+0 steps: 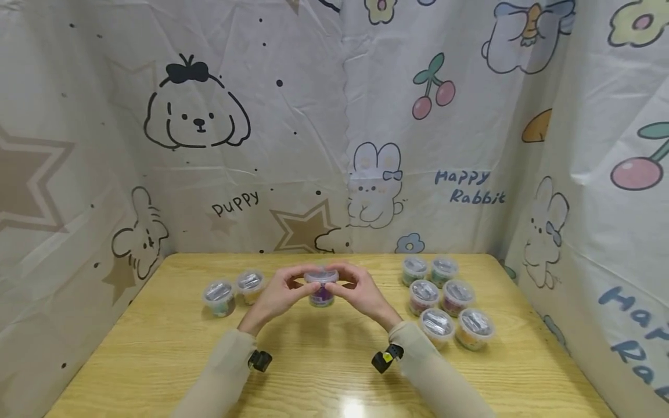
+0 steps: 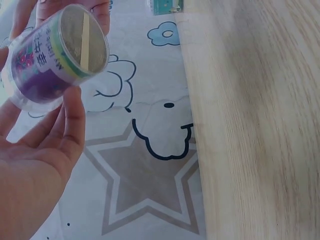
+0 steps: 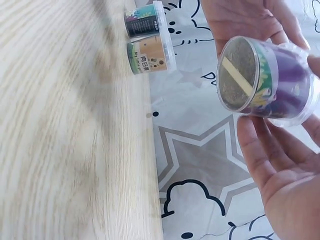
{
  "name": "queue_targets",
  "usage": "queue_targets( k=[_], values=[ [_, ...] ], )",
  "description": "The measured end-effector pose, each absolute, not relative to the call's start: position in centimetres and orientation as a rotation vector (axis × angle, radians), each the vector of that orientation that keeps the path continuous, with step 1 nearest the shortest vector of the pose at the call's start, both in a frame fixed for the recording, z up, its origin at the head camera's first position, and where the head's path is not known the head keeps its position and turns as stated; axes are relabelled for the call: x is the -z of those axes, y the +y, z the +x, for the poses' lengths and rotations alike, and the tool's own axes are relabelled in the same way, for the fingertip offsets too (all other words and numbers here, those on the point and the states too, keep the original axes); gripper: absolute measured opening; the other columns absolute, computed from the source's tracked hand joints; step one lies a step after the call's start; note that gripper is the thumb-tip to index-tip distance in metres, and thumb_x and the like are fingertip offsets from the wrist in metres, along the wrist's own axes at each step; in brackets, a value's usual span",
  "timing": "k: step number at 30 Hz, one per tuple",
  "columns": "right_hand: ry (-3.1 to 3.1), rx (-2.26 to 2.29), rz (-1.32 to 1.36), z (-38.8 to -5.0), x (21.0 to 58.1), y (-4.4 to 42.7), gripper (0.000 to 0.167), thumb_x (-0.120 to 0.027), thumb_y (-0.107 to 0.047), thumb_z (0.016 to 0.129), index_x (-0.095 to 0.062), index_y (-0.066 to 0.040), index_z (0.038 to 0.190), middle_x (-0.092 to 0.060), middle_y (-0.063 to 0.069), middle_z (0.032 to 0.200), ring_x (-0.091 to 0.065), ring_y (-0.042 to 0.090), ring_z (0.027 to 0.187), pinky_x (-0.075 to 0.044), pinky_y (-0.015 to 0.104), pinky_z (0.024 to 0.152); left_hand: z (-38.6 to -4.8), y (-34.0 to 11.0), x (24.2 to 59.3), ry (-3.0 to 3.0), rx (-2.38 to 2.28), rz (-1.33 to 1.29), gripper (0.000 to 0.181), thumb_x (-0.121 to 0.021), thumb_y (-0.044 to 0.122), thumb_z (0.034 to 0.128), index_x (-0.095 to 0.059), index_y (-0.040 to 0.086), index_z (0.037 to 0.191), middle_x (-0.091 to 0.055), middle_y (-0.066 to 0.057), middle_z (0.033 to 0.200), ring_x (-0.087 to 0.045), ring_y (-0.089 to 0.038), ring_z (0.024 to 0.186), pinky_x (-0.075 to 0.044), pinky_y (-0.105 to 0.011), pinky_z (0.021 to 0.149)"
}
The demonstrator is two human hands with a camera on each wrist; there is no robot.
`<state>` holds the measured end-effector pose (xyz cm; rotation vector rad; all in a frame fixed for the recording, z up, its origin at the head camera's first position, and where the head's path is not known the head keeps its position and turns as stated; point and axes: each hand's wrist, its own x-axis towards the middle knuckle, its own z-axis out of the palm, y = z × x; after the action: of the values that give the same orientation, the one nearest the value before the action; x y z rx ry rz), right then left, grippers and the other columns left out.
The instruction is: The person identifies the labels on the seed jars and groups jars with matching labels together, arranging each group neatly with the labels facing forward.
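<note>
A clear plastic cup with a purple label (image 1: 322, 294) is held up above the wooden table between both hands. My left hand (image 1: 283, 293) grips its left side near the lid, thumb in front and fingers behind. From the other side my right hand (image 1: 362, 293) holds it the same way. In the left wrist view the cup (image 2: 45, 65) shows its base, with a pale stick inside against brownish contents, and the left hand (image 2: 45, 155) around it. The right wrist view has the cup (image 3: 280, 82) tilted, with the right hand (image 3: 285, 170) at its side.
Two lidded cups, one green (image 1: 219, 299) and one orange (image 1: 251, 285), stand on the table (image 1: 157, 360) left of the hands. Several more cups stand in paired rows at the right, including an orange one (image 1: 474, 329) beside the right forearm. A printed curtain (image 1: 292, 145) hangs behind.
</note>
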<state>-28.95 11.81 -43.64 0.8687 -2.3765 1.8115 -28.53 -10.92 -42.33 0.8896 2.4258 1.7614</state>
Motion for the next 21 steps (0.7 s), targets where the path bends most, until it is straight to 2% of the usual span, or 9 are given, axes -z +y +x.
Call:
queue_targets(
  k=[3,8,11,21],
  values=[
    [-2.384,-1.778,0.826,-28.6,43.9,11.7,0.036,-0.070,-0.030,0.092,-0.062,-0.021,0.127,-0.066,0.003,0.124,-0.062,0.019,0.112,-0.055,0.030,0.089,-28.4,-10.9,42.6,2.461,-1.785,0.862,0.031,-0.069,0.024,0.0933,-0.067,0.016,0.123,-0.065,-0.010,0.125,-0.066,-0.027,0.094,-0.056,-0.030,0.073],
    [-2.421,-1.733,0.774,-26.8,42.2,11.3,0.035,-0.069,-0.024,0.093,-0.063,-0.013,0.126,-0.065,0.009,0.125,-0.062,0.024,0.114,-0.055,0.038,0.091,-27.9,-10.7,42.8,2.503,-1.801,0.819,0.032,-0.071,0.022,0.0919,-0.067,0.013,0.123,-0.067,-0.011,0.123,-0.064,-0.032,0.093,-0.056,-0.031,0.071],
    [-2.434,-1.725,0.767,-26.0,41.3,11.2,0.035,-0.069,-0.021,0.094,-0.063,-0.008,0.126,-0.065,0.012,0.125,-0.062,0.028,0.115,-0.055,0.044,0.092,-28.1,-10.7,43.1,2.515,-1.814,0.814,0.031,-0.072,0.023,0.0906,-0.069,0.014,0.120,-0.068,-0.010,0.122,-0.065,-0.032,0.093,-0.057,-0.031,0.072],
    [-2.422,-1.696,0.726,-26.5,41.7,11.1,0.036,-0.071,-0.018,0.091,-0.064,-0.006,0.124,-0.067,0.013,0.121,-0.064,0.027,0.110,-0.056,0.043,0.090,-28.1,-10.4,43.1,2.556,-1.842,0.826,0.030,-0.075,0.028,0.0882,-0.071,0.018,0.117,-0.069,-0.006,0.121,-0.065,-0.033,0.097,-0.057,-0.029,0.072]
  ],
)
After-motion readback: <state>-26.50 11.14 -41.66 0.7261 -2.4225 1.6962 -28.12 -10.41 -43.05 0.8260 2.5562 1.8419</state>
